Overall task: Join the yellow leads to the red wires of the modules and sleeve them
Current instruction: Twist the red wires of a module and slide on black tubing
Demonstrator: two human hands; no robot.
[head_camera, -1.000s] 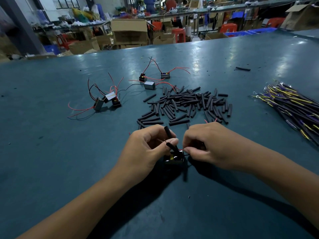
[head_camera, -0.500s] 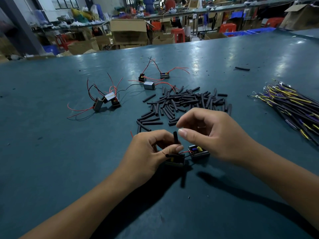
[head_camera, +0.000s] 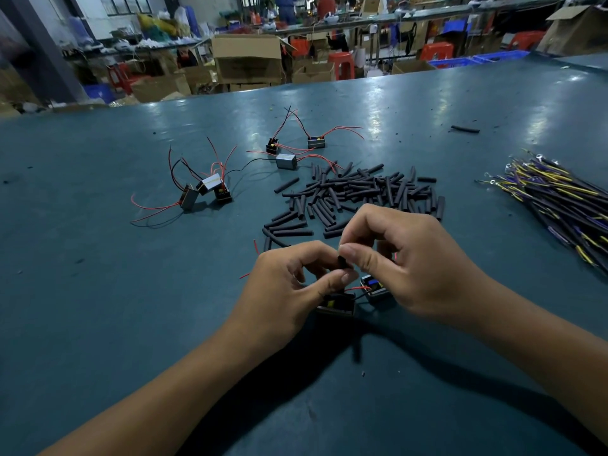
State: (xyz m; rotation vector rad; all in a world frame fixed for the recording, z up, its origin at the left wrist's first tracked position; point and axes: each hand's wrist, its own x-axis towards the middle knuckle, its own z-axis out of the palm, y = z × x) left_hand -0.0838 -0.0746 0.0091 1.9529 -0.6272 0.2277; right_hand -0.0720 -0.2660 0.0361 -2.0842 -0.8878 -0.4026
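While the short black heat-shrink sleeve (head_camera: 342,261) is pinched between the fingers of the left hand (head_camera: 296,284) and right hand (head_camera: 404,258) just above the small black module (head_camera: 337,302), it is judged light, pliable and best gripped mid-length.

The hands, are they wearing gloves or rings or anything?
No. The left hand and the right hand are bare, with no gloves, rings or watch showing. Both forearms are bare too, with no sleeves in view. The fingernails are short and plain.
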